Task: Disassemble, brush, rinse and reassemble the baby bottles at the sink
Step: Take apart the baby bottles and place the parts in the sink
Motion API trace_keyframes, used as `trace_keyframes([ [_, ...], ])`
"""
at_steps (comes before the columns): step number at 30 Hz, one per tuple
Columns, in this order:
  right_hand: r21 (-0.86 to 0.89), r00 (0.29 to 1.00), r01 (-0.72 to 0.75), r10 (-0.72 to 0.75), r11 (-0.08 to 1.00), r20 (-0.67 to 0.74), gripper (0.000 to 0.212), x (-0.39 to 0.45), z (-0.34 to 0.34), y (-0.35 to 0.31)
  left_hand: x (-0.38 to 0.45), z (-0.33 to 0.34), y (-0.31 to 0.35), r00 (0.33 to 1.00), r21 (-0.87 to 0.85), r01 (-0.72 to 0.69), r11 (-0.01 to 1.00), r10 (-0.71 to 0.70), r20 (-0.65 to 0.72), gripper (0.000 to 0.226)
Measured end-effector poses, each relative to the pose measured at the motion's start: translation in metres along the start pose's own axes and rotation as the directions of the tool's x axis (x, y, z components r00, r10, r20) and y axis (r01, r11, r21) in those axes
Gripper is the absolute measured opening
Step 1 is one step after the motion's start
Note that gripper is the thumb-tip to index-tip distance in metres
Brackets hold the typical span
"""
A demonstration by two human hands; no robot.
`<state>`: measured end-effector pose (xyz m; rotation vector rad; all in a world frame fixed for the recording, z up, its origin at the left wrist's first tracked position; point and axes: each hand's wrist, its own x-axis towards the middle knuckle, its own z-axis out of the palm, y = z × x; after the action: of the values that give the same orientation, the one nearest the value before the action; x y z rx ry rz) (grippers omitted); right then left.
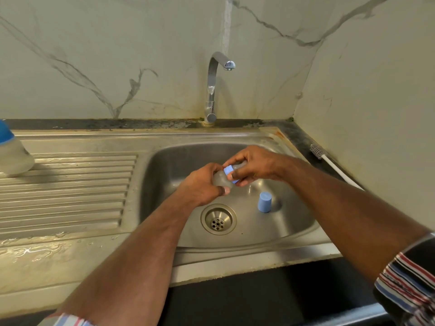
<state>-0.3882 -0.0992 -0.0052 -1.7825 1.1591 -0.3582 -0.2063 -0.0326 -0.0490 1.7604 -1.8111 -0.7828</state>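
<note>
- Both forearms come in from the near edge of the picture, with striped sleeves pushed up, and they meet above the sink basin (164, 165), a little behind its middle.
- The left hand (202, 184) is curled around the clear body of a baby bottle (220, 178); the thumb lies under the body and the fingers wrap over the top.
- The right hand (249, 165) pinches the blue collar (228, 171) at the neck of the same bottle, with thumb below and fingertips above. The nipple end is mostly hidden inside this hand.
- The bottle lies almost level in the air, its long axis going from left to right, the neck toward the right hand. The body looks cloudy grey and see-through.
- A blue cap (264, 202) stands on the basin floor, right of the drain (218, 222) and below the right hand, apart from it.
- A second bottle (11, 156) with a blue top stands on the far left corner of the ribbed drainboard (70, 184).
- A bottle brush (329, 163) with a white handle lies on the counter along the right edge of the sink, bristles toward the wall.
- The tap (213, 88) rises behind the basin; its spout points to the right.
</note>
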Motion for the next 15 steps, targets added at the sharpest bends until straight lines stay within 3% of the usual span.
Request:
trace_keyframes([
  [3,0.139,0.996,-0.086,0.089,0.987,-0.013,0.027,0.003,-0.006,-0.002,0.000,0.001,0.000,0.999,0.046,-0.014,0.999,0.017,-0.045,0.069],
  [6,0.077,0.982,-0.182,0.177,0.980,0.071,0.030,0.005,-0.005,-0.008,0.000,0.000,0.000,0.997,0.143,-0.011,0.990,0.021,-0.073,0.065],
  [9,0.061,0.990,-0.128,0.123,0.990,0.068,0.030,0.008,-0.005,-0.010,-0.002,-0.007,0.003,0.999,0.172,-0.011,0.985,0.020,-0.049,0.063],
  [13,0.053,0.996,-0.042,0.037,0.998,0.078,0.033,0.002,-0.007,-0.006,-0.002,-0.013,0.003,1.000,0.089,0.027,0.996,-0.028,0.009,0.057],
  [15,-0.086,0.997,0.055,-0.051,0.995,0.051,0.037,-0.001,-0.006,-0.004,-0.001,-0.013,-0.003,0.995,-0.030,0.041,0.999,-0.039,0.087,0.048],
])
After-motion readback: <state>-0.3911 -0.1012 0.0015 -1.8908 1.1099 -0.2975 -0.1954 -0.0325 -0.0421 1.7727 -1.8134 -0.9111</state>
